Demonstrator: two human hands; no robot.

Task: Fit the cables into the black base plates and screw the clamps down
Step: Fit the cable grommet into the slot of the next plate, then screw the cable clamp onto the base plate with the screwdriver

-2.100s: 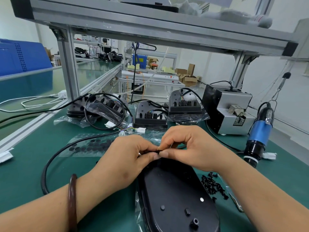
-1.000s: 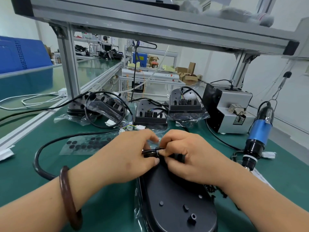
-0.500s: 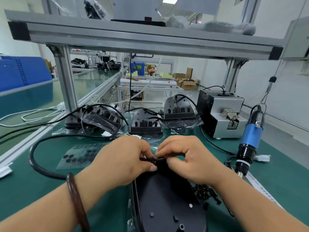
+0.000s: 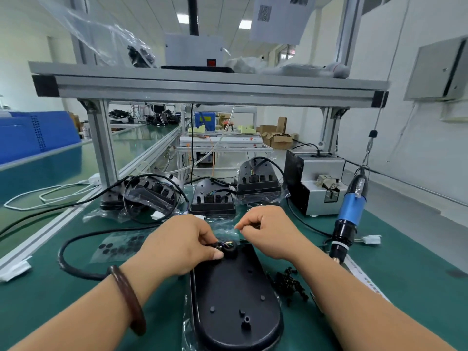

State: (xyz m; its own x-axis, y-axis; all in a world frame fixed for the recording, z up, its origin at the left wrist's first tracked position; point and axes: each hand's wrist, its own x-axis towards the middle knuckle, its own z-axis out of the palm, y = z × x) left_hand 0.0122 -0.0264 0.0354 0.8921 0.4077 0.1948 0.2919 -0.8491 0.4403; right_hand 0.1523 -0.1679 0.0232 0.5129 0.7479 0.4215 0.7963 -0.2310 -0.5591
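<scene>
Right hand (image 4: 268, 233) has lifted off the base plate (image 4: 235, 295), curled, grip unclear. Left hand (image 4: 182, 244) pinches the cable end (image 4: 225, 245); screwing remains.

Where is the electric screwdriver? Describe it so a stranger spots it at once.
Start at the green bench mat and go to its right side, past the grey screw feeder box. The electric screwdriver hangs there on a cord, tip down. It alone has a bright blue body with a black nose.
</scene>
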